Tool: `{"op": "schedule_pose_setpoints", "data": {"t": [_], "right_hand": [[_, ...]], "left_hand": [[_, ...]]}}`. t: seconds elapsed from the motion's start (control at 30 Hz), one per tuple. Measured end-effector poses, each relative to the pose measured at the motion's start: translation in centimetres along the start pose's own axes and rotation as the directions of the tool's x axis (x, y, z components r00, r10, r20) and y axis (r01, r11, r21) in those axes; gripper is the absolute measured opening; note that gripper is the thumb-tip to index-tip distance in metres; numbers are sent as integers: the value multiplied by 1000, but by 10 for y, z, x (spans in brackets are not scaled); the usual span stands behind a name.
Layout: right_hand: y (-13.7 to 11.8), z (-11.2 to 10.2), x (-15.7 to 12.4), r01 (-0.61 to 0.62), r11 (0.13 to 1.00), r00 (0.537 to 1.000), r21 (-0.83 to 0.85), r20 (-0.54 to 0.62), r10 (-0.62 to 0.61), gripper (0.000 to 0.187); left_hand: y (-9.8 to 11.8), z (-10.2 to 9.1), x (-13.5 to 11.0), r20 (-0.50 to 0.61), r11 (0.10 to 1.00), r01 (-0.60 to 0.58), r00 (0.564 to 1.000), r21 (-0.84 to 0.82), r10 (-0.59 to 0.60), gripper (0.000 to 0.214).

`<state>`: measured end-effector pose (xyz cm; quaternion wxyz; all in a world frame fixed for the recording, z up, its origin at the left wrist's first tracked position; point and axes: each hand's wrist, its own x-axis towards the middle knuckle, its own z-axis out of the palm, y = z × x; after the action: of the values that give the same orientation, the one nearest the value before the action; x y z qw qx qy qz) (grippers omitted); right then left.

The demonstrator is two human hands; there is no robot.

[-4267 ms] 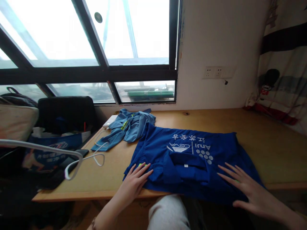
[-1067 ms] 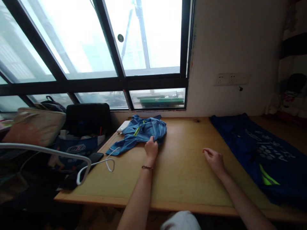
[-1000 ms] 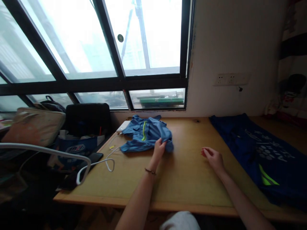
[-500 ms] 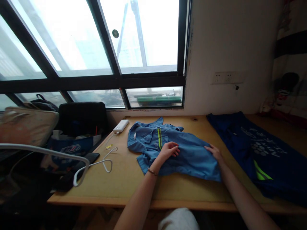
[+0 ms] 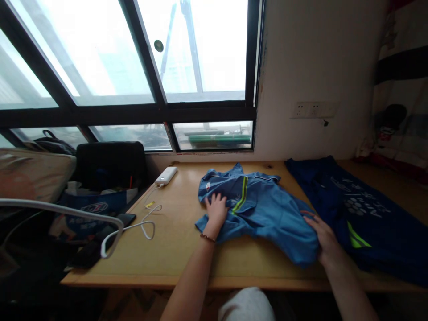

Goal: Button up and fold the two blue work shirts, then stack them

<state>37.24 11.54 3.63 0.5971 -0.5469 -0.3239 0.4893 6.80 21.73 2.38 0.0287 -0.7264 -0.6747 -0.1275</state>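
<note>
A light-blue work shirt (image 5: 267, 205) with a yellow-green reflective stripe lies rumpled on the wooden table. My left hand (image 5: 216, 211) rests on its left part near the collar, fingers spread over the cloth. At the opposite end, my right hand (image 5: 323, 235) grips the shirt's edge, the thumb along the top and the other fingers partly hidden by the fabric. The cloth bunches up in folds close to this hand. A small orange-red line shows at the shirt's edge beside it.
A dark-blue garment (image 5: 361, 214) with white print covers the table's right side. On the left lie a white power bank (image 5: 166, 175), its white cable (image 5: 143, 223) and a dark phone (image 5: 127, 219). Bags and a black chair (image 5: 112, 165) stand left of the table (image 5: 167, 263).
My left hand has moved left and opened flat onto the shirt. The shirt has shifted right at its collar end and become more wrinkled. My right hand has moved slightly right and nearer.
</note>
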Motion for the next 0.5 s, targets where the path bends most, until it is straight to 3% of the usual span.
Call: {"op": "schedule_pose_setpoints", "data": {"t": [0.03, 0.07, 0.1, 0.13, 0.17, 0.2, 0.27, 0.3, 0.4, 0.5], "right_hand": [[0, 1, -27, -40, 999, 965, -32, 258, 47, 46], [1, 1, -52, -46, 997, 868, -58, 491, 69, 49], [3, 1, -72, -31, 994, 747, -103, 659, 92, 52], [6, -1, -86, 12, 991, 711, -135, 698, 87, 49], [10, -2, -92, 56, 983, 728, -175, 681, 80, 45], [14, -4, -90, 108, 968, 789, -229, 612, 57, 40], [23, -8, -65, 211, 903, 923, -374, 379, -58, 34], [27, -10, -45, 265, 848, 949, -460, 282, -143, 34], [38, -12, 20, 390, 632, 914, -670, 201, -351, 44], [42, 3, 65, 484, 494, 872, -722, 348, -345, 68]], "left_hand": [[-8, -7, 2, -96, 987, 148, 985, 58, -142, 34], [-14, -14, 3, -183, 959, 268, 951, 89, -249, 35], [-17, -20, 2, -244, 933, 345, 918, 101, -313, 37], [-17, -25, 0, -273, 922, 374, 901, 99, -336, 38], [-13, -29, -3, -277, 927, 364, 903, 89, -328, 39], [-7, -31, -8, -260, 942, 327, 918, 75, -298, 39], [8, -28, -21, -152, 973, 227, 964, 39, -219, 39], [14, -24, -29, -65, 981, 195, 979, 20, -193, 40], [23, -6, -46, 177, 979, 203, 964, -10, -198, 52], [15, 12, -50, 209, 979, 205, 957, 1, -200, 62]]}}
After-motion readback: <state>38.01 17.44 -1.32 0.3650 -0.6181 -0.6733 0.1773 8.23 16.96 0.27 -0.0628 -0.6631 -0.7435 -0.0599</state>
